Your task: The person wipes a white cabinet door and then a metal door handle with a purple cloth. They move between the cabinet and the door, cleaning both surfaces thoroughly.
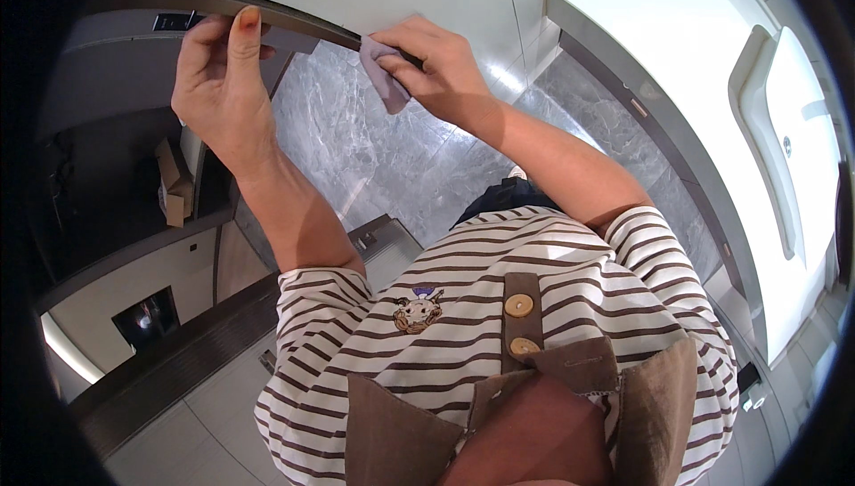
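A long dark brown trim strip runs along the edge of a pale wall panel in front of me. My left hand is raised against it, the thumb lying over the strip and the other fingers curled behind the thumb; whether they grip it is hidden. The thumbnail has an orange stain. Farther right along the strip, my right hand holds a folded grey-purple cloth. The cloth is wrapped over the strip's edge, pinched between thumb and fingers, with one corner hanging down.
On the right stands a white washbasin counter with a recessed basin. Grey marbled tiles cover the floor below. To the left are a dark doorway frame, a black door lock and an open cardboard box. A floor drain cover lies near my body.
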`<state>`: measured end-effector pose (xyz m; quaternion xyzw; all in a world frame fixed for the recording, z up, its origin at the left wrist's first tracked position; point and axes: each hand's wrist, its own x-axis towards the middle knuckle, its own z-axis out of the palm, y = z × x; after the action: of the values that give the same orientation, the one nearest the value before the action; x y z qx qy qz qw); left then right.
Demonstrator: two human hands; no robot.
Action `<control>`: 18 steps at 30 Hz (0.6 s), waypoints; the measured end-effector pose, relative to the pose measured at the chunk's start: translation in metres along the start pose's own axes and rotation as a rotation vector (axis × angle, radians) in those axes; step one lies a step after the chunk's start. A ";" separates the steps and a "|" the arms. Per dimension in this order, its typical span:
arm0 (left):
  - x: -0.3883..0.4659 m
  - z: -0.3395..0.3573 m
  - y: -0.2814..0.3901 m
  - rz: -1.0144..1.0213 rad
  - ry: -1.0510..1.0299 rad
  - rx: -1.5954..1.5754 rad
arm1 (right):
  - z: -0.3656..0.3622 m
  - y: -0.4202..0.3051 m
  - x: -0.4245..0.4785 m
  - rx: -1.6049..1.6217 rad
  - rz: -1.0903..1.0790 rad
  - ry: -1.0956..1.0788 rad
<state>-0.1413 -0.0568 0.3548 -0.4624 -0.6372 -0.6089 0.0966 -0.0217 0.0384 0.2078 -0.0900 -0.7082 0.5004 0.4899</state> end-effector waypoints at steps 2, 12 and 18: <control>-0.002 -0.006 0.006 -0.018 0.011 0.013 | 0.001 0.004 -0.007 -0.030 0.007 -0.053; -0.003 -0.001 -0.005 0.062 -0.007 -0.017 | -0.024 -0.030 0.024 0.561 0.529 0.028; -0.006 0.014 -0.011 0.063 0.010 -0.040 | -0.014 -0.042 0.040 0.352 0.236 0.001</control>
<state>-0.1391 -0.0456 0.3398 -0.4811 -0.6096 -0.6204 0.1096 -0.0156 0.0518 0.2655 -0.0856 -0.5944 0.6702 0.4362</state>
